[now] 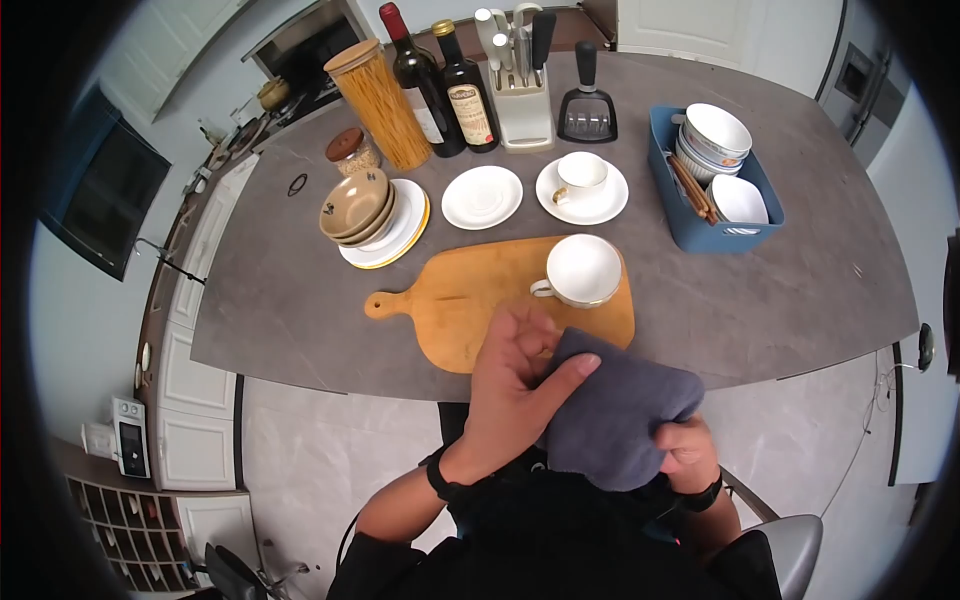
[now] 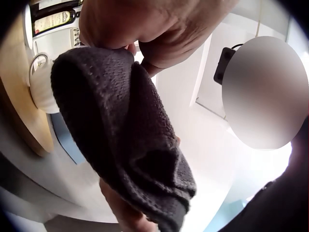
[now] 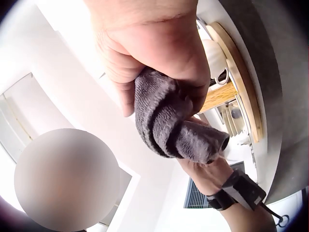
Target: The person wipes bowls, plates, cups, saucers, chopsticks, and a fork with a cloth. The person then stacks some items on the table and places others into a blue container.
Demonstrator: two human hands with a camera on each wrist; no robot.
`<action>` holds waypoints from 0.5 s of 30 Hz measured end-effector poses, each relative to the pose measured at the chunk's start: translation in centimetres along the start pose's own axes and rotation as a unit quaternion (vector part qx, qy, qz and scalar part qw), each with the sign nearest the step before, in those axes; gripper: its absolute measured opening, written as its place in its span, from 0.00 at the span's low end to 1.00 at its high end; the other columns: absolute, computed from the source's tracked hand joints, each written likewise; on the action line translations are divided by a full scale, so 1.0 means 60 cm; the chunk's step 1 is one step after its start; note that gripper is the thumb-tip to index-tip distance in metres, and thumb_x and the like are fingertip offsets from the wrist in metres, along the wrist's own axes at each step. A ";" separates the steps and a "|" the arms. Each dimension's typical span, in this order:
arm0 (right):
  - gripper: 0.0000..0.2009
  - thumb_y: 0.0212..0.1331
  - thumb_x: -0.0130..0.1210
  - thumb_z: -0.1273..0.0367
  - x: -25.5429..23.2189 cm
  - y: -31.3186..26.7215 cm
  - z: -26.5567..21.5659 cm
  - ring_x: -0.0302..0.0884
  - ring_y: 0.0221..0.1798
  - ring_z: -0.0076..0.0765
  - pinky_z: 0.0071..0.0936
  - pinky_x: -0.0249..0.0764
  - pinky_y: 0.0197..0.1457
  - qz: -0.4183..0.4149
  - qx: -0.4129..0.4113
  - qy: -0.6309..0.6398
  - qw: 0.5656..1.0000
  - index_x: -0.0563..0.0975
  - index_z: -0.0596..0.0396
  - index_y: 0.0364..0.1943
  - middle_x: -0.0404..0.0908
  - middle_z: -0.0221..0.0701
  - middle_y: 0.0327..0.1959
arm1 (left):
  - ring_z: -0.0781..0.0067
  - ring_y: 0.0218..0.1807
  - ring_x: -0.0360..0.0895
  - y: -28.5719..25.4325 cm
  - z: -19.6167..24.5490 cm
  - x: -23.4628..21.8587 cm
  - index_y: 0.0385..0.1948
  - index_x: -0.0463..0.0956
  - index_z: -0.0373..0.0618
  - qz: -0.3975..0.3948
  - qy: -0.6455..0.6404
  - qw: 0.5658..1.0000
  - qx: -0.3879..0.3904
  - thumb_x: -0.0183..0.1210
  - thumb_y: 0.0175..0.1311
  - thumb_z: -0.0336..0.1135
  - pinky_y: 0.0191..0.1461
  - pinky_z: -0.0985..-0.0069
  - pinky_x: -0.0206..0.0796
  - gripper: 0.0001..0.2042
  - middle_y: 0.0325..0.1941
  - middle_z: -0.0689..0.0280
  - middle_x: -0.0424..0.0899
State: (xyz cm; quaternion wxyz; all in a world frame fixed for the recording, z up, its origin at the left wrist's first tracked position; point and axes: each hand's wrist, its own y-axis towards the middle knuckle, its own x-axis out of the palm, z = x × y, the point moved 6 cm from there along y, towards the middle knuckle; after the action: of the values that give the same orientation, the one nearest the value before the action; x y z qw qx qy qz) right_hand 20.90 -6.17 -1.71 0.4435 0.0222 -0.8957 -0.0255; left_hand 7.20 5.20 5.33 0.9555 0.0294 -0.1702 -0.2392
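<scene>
A dark grey cloth [image 1: 625,415] is held up in front of the body, between both hands, near the table's front edge. The left hand [image 1: 515,385] pinches its upper left corner, thumb on top. On the cloth's right side the right hand [image 1: 690,450] grips a bunched part. In the right wrist view the cloth [image 3: 161,116] hangs in twisted folds from the right hand [image 3: 159,53]. The left wrist view shows the cloth [image 2: 116,121] below the left hand [image 2: 149,29]. Just beyond the hands, a white cup [image 1: 583,270] stands on a wooden board [image 1: 470,300].
Behind the board are a white saucer [image 1: 482,197] and a cup [image 1: 582,172] on another saucer. Stacked bowls [image 1: 355,205] on plates stand left; a blue basket [image 1: 725,235] with bowls stands right. Bottles [image 1: 470,105], a pasta jar [image 1: 385,110] and a knife block [image 1: 525,118] line the back.
</scene>
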 end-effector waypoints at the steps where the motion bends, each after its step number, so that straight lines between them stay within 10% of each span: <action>1: 0.38 0.59 0.69 0.61 -0.007 -0.002 0.008 0.70 0.71 0.48 0.45 0.64 0.75 0.023 0.024 -0.023 0.999 0.64 0.69 0.69 0.71 0.48 0.68 | 0.90 0.32 0.70 0.009 -0.006 0.005 0.57 0.62 0.44 -0.034 0.052 0.998 -0.004 0.59 0.72 0.26 0.35 0.90 0.59 0.17 0.28 0.72 0.78; 5: 0.33 0.66 0.63 0.65 -0.026 0.002 -0.009 0.70 0.71 0.49 0.47 0.64 0.76 0.137 0.014 0.043 0.989 0.64 0.69 0.69 0.71 0.48 0.69 | 0.91 0.30 0.67 0.051 -0.001 -0.014 0.53 0.63 0.44 -0.073 0.189 0.979 0.006 0.56 0.75 0.28 0.32 0.89 0.55 0.12 0.26 0.75 0.76; 15: 0.30 0.69 0.61 0.60 -0.030 0.000 -0.039 0.74 0.66 0.42 0.38 0.68 0.70 0.068 -0.027 -0.046 0.996 0.70 0.71 0.65 0.76 0.47 0.64 | 0.90 0.36 0.71 0.050 -0.030 0.009 0.50 0.64 0.44 -0.118 0.144 0.981 -0.050 0.51 0.79 0.31 0.40 0.87 0.63 0.07 0.33 0.74 0.79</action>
State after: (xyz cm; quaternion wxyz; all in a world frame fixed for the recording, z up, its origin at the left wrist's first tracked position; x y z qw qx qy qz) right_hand 23.86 -6.12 -1.73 0.4026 -0.0519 -0.9137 -0.0201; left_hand 9.62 7.56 4.20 0.9354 0.0352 -0.0142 -0.3517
